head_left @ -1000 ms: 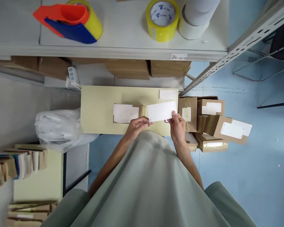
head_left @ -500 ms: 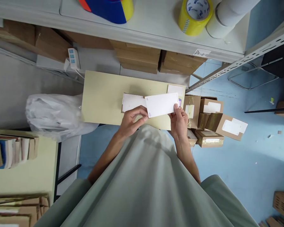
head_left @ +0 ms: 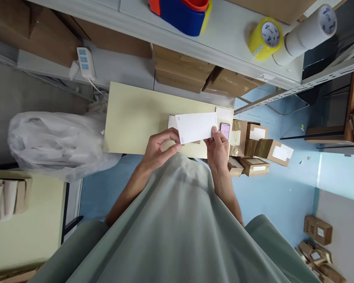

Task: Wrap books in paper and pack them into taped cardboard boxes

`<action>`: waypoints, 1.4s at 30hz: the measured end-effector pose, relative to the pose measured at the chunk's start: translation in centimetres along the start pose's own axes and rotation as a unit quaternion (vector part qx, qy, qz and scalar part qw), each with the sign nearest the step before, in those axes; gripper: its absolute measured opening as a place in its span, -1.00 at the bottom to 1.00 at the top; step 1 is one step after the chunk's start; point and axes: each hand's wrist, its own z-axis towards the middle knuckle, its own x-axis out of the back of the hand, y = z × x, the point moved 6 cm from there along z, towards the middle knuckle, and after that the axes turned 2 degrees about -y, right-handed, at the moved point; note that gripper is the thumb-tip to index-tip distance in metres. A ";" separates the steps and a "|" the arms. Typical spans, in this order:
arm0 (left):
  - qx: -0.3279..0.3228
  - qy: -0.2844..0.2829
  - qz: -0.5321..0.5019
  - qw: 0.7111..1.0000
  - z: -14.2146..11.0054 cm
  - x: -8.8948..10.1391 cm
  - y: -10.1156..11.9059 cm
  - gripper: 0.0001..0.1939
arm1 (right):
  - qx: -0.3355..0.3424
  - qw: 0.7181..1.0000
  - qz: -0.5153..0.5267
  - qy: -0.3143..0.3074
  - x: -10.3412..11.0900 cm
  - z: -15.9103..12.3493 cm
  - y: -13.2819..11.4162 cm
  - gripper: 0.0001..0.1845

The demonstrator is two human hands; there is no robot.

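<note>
A blank-looking white paper label (head_left: 197,127) with small print at its left end is held above the pale yellow table (head_left: 129,118). My right hand (head_left: 218,151) grips its lower right end, thumb on top. The thumb and forefinger of my left hand (head_left: 159,151) pinch its lower left corner. Under it lies a cardboard piece with a white label (head_left: 172,122), mostly hidden by the held label and my left hand. Beyond my right hand lie a lit phone (head_left: 225,129) and another white label (head_left: 223,113).
Labelled cardboard boxes (head_left: 255,167) are stacked right of the table. A stuffed clear plastic bag (head_left: 56,141) sits at the left. Overhead, a grey shelf (head_left: 230,43) carries yellow tape (head_left: 265,39), white rolls (head_left: 309,33) and a tape dispenser (head_left: 183,15). A power strip (head_left: 86,64) is behind the table.
My left fingers have closed on the label's lower left corner, while my right hand keeps its grip. The camera view has turned, and the phone shows more fully.
</note>
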 end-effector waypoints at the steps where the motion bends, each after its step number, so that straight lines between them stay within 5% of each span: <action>1: -0.005 0.000 -0.004 1.000 -0.2 0.9 0.2 -0.71 | 0.000 1.000 -0.002 0.002 -0.8 -0.3 0.3 -0.49; 13: -0.012 -0.009 -0.040 0.999 -2.9 8.8 1.3 -0.72 | 0.006 1.000 0.010 -0.005 -8.7 -3.6 2.9 -0.57; 26: -0.054 0.009 -0.071 0.996 -3.7 12.5 1.9 -0.73 | 0.004 1.000 0.026 -0.011 -12.2 -4.6 3.4 -0.66; 35: -0.049 0.004 -0.056 0.997 -3.6 14.4 1.9 -0.77 | 0.029 0.987 -0.160 -0.020 -13.4 -3.7 5.4 -0.45; 42: -0.048 0.003 0.001 0.999 -3.4 15.9 1.5 -0.82 | 0.150 0.905 -0.384 -0.110 -15.9 -4.7 5.1 -0.51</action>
